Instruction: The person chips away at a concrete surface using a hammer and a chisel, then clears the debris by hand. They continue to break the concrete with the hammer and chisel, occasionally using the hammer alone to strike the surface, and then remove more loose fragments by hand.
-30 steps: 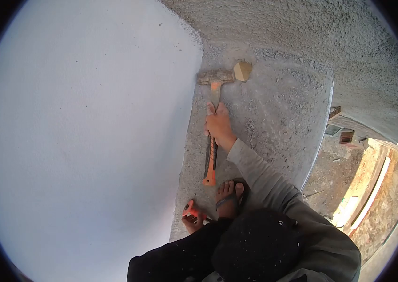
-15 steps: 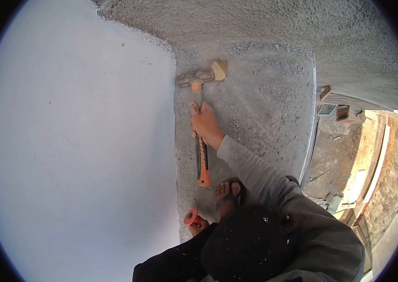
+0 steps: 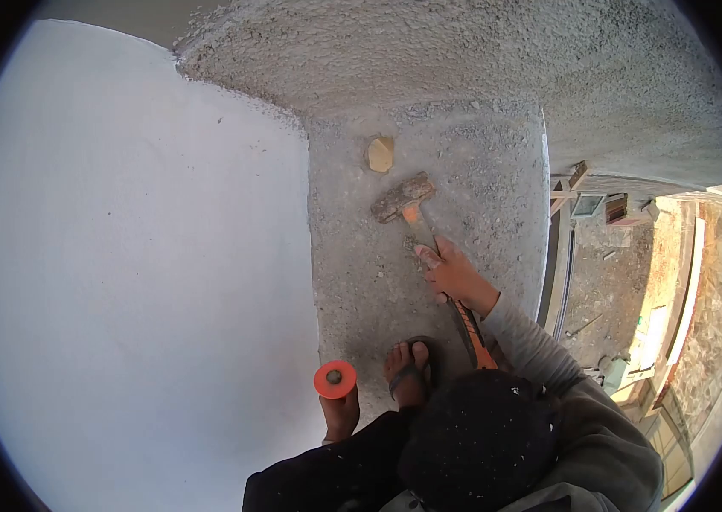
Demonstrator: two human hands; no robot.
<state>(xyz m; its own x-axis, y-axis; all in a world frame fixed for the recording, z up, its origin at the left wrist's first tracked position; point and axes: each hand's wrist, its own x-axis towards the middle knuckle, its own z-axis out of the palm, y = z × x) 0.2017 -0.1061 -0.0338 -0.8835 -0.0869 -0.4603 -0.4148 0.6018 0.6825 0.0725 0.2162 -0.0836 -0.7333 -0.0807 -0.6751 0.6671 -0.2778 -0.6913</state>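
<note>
My right hand (image 3: 459, 282) is closed around the middle of the orange and black handle of a sledgehammer (image 3: 402, 198). Its worn, dusty head points away from me, over the gritty floor. At the lower left, my left hand (image 3: 340, 418) grips a chisel (image 3: 335, 377) just below its round orange hand guard. Only the guard and the grey metal striking end show; the rest of the chisel is hidden beneath. Beyond the hammer head a yellowish chunk (image 3: 380, 154) lies on the floor, apart from the hammer.
A smooth white wall (image 3: 148, 256) runs along the left. Rough grey plaster (image 3: 463, 51) stands ahead. Dust and crumbs cover the concrete floor (image 3: 497, 171). My sandalled foot (image 3: 408, 369) is between my hands. To the right, past a pale edge, lies lower ground with boards (image 3: 687, 299).
The hammer has moved rightward and back toward me, away from the yellowish chunk, and its handle now slants. My left hand has brought the chisel up, with its orange guard now facing the camera.
</note>
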